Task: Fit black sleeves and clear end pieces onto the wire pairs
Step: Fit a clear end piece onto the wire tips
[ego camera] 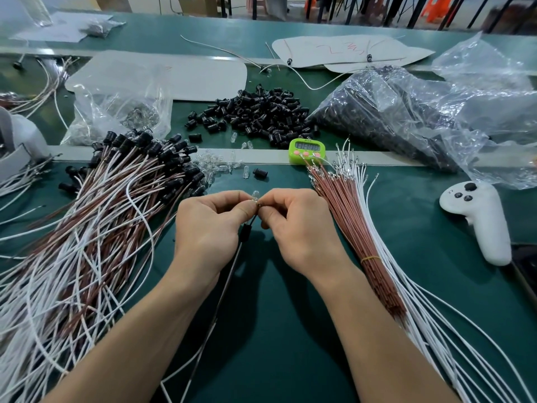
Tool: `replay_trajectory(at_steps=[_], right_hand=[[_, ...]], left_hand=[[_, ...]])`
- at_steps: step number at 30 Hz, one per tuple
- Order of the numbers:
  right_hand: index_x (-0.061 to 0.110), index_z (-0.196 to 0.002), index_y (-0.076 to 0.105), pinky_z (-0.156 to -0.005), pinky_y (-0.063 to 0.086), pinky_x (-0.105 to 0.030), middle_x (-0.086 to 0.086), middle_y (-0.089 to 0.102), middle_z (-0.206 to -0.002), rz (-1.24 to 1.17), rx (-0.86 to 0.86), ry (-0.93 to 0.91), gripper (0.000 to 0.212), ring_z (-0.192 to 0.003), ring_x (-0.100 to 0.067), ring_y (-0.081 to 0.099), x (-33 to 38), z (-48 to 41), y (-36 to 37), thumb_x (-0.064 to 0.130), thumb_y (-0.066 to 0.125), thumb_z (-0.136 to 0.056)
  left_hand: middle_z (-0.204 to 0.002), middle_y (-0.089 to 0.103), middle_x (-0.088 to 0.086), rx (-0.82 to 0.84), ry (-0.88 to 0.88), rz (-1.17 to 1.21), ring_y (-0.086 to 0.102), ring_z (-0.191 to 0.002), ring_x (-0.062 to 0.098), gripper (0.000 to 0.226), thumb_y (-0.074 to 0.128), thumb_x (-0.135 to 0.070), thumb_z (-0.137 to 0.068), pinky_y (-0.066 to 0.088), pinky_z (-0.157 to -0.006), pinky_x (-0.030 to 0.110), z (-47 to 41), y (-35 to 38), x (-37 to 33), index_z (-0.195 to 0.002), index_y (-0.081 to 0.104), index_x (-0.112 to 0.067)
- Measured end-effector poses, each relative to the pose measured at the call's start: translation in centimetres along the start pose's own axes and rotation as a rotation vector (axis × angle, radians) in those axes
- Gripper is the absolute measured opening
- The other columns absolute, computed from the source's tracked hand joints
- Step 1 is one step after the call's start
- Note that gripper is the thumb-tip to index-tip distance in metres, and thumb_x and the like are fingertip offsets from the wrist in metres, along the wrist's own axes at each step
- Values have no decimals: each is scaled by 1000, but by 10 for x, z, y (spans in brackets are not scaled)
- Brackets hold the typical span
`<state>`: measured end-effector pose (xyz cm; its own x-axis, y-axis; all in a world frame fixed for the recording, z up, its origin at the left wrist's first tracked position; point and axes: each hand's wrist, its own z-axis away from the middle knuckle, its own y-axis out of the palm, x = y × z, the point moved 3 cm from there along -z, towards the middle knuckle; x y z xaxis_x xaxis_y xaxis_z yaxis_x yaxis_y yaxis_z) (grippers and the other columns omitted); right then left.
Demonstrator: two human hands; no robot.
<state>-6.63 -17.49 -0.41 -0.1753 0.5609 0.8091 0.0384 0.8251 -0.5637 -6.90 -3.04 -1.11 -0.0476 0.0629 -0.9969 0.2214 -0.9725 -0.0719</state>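
Pinching left hand (209, 225): I saw its fingertips gripping the clear end piece (255, 195), mid-frame.
Right hand (293, 225): its curled fingers pinched the wire pair (226, 286) at that piece.
Black sleeve (245, 232): sat on the wires, just below both hands.
Finished pile (116, 184): lay at left.
Loose wires (348, 222): lay at right.

The left hand (209, 225) and right hand (293, 225) pinch a clear end piece (255, 195) atop a wire pair (229, 274). Just below the grip, a black sleeve (245, 233) sits on it. Left lie finished wires (116, 199), right bare wires (357, 228), and beyond are loose sleeves (261, 112).
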Motion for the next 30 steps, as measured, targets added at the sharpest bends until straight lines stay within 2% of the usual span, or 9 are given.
replay_trajectory(at_steps=[6,14,20,26,30], right_hand=[[25,-88,79,-70,54,-38,6,71,-71,43,6,2,11,-70,-15,65,1,1,-3,22,70,-94],[25,-89,80,-68,53,-32,8,71,-69,14,-31,-13,11,-68,-10,65,0,1,-2,20,71,-94],[25,-88,81,-66,54,-25,11,72,-69,-1,-37,-4,12,-68,-5,67,-1,0,-2,20,72,-93],[22,-87,82,-65,55,-33,7,73,-68,25,2,-34,9,-65,-9,68,0,1,-7,20,74,-91],[21,-79,80,-59,52,-32,3,68,-61,68,85,-61,9,-58,-15,62,1,0,-11,19,76,-87]], left_hand=[[-73,77,-3,28,16,-21,65,-67,7,26,81,-2,-80,56,-73,20,0,-2,0,-71,82,-27],[-68,75,-7,39,-8,64,66,-64,0,35,80,1,-80,51,-67,10,0,1,-3,-65,81,-30],[-66,74,-9,52,-36,102,65,-62,-1,38,79,2,-81,50,-65,9,-1,2,-2,-63,80,-32],[-68,75,-6,96,4,1,64,-63,2,28,80,2,-80,51,-66,12,-3,-2,-1,-64,80,-21],[-66,73,-2,220,-35,-73,60,-59,6,21,80,0,-81,51,-62,16,-7,-7,-1,-68,81,-18]])
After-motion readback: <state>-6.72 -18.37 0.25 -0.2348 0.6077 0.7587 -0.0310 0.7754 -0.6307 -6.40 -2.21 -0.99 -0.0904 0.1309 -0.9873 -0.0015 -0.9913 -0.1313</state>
